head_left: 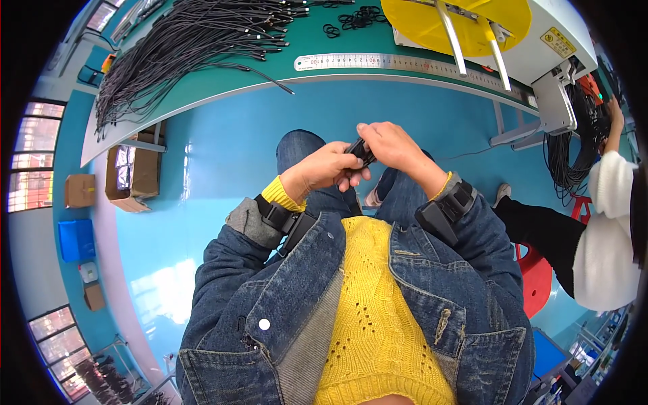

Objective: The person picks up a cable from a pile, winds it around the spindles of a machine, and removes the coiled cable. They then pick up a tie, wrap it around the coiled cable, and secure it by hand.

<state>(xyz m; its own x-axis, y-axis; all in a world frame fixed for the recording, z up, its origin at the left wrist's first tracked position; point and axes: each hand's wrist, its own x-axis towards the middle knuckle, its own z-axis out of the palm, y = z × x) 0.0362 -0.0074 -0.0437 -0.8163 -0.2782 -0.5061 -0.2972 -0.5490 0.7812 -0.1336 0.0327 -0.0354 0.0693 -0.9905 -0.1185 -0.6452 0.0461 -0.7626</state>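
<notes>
Both my hands meet over my lap, just short of the table's front edge. Between them is a small black bundle (362, 152) that looks like a coiled cable; much of it is covered by fingers. My left hand (329, 164) is closed round its lower part, thumb lying across the front. From above, my right hand (393, 145) grips the upper end with bent fingers. On the table to the left lies a large heap of black cables (196, 47) with metal plugs. Small black rings (361, 18) lie at the back.
A steel ruler (378, 61) runs along the green table (314, 39). At right stands a machine with a yellow disc (466, 20) and metal rods. An open cardboard box (135, 175) sits beneath the left end. Another person (604, 223) is at the right, beside hanging black cable (567, 152) and a red stool (534, 283).
</notes>
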